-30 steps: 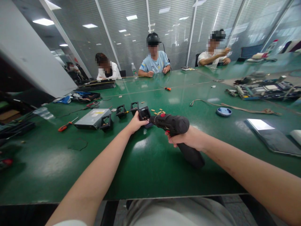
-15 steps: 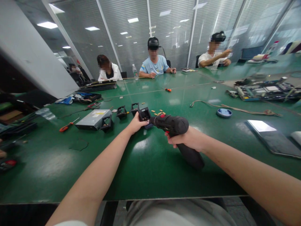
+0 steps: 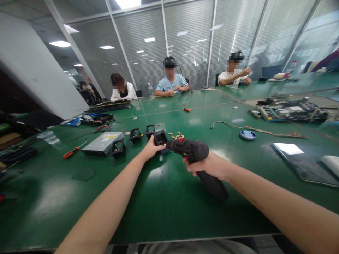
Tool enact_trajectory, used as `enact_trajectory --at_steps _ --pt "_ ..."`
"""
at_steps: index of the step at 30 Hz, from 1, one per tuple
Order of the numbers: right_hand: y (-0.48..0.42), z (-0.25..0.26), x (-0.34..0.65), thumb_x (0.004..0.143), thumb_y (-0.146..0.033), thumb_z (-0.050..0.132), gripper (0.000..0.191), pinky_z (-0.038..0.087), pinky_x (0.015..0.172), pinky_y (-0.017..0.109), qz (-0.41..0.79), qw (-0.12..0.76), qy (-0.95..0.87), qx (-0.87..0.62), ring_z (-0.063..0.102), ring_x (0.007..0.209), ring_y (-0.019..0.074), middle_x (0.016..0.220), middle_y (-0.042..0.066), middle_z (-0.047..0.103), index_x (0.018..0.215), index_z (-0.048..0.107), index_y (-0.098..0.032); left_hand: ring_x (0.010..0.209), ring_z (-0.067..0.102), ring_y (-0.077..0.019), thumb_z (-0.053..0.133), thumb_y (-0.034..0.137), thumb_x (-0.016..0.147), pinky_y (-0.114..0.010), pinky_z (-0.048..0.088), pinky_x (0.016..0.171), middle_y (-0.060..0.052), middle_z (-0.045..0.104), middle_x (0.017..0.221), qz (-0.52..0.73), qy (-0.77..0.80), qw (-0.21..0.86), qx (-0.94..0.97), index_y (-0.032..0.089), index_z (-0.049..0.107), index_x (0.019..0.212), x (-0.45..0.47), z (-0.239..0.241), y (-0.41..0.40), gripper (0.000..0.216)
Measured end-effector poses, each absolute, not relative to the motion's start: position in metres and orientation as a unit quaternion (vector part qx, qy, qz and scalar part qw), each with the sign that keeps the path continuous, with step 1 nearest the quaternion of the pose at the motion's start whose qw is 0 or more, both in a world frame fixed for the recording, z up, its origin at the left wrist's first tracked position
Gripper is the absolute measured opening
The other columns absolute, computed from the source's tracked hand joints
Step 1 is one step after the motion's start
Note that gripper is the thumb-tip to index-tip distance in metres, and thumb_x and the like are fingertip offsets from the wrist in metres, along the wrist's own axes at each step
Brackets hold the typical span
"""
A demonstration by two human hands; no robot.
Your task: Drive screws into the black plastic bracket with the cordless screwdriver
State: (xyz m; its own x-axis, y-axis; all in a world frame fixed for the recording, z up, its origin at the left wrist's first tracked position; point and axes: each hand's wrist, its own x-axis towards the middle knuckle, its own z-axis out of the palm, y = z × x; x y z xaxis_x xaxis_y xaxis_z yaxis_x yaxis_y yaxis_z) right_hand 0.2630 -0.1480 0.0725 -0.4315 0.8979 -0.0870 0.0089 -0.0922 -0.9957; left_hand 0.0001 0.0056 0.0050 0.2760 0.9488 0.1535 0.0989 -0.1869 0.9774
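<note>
Tabletop [image 3: 148, 218] spreads beneath both forearms [image 3: 111, 204], which slant inward so the hands nearly meet. A drill [image 3: 189, 148], nearly level, sits in the wrapped fingers of the right hand [image 3: 206, 165], nose aimed at the left hand; best kept square to its work, with a gentle trigger squeeze. The left hand [image 3: 150, 150] grips a black housing [image 3: 159, 137] at the drill's nose; bracing it firmly should resist twisting, thumb clear. Gold-coloured pieces [image 3: 177, 135] lie just beyond both hands. Whether the bit is seated is too small to tell.
</note>
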Motion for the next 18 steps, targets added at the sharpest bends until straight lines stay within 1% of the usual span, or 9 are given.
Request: enact_trajectory --at_steps 2,8,15,18 --pt "-0.148 0.071 0.263 0.061 -0.011 0.073 0.036 0.044 0.051 0.026 0.631 0.357 -0.565 -0.394 0.059 0.061 0.0142 0.082 0.000 0.062 0.096 0.065 -0.017 0.111 0.066 -0.0255 0.087 0.022 0.057 -0.051 0.045 0.110 -0.007 0.067 0.118 0.435 0.418 0.480 0.637 0.021 0.048 0.128 0.000 0.006 0.005 0.081" --pt "-0.148 0.072 0.264 0.059 -0.012 0.074 0.028 0.044 0.051 0.027 0.632 0.364 -0.559 -0.395 0.058 0.056 0.0133 0.076 -0.001 0.061 0.086 0.065 -0.016 0.110 0.065 -0.0250 0.087 0.022 0.057 -0.050 0.045 0.108 -0.007 0.067 0.117 0.440 0.414 0.475 0.640 0.021 0.048 0.127 0.000 0.005 0.007 0.080" --pt "-0.148 0.074 0.264 0.057 -0.013 0.074 0.032 0.045 0.052 0.028 0.630 0.363 -0.560 -0.397 0.058 0.055 0.0127 0.077 -0.002 0.062 0.087 0.064 -0.017 0.108 0.065 -0.0237 0.086 0.024 0.060 -0.047 0.046 0.108 -0.007 0.065 0.119 0.431 0.398 0.461 0.667 0.018 0.046 0.127 -0.004 -0.001 0.014 0.078" --pt "-0.150 0.076 0.263 0.056 -0.015 0.074 0.029 0.044 0.052 0.027 0.622 0.362 -0.565 -0.402 0.059 0.054 0.0135 0.073 -0.002 0.062 0.083 0.062 -0.017 0.106 0.066 -0.0235 0.086 0.025 0.061 -0.047 0.047 0.107 -0.006 0.066 0.116 0.430 0.393 0.469 0.665 0.018 0.045 0.128 -0.004 -0.004 0.016 0.079"
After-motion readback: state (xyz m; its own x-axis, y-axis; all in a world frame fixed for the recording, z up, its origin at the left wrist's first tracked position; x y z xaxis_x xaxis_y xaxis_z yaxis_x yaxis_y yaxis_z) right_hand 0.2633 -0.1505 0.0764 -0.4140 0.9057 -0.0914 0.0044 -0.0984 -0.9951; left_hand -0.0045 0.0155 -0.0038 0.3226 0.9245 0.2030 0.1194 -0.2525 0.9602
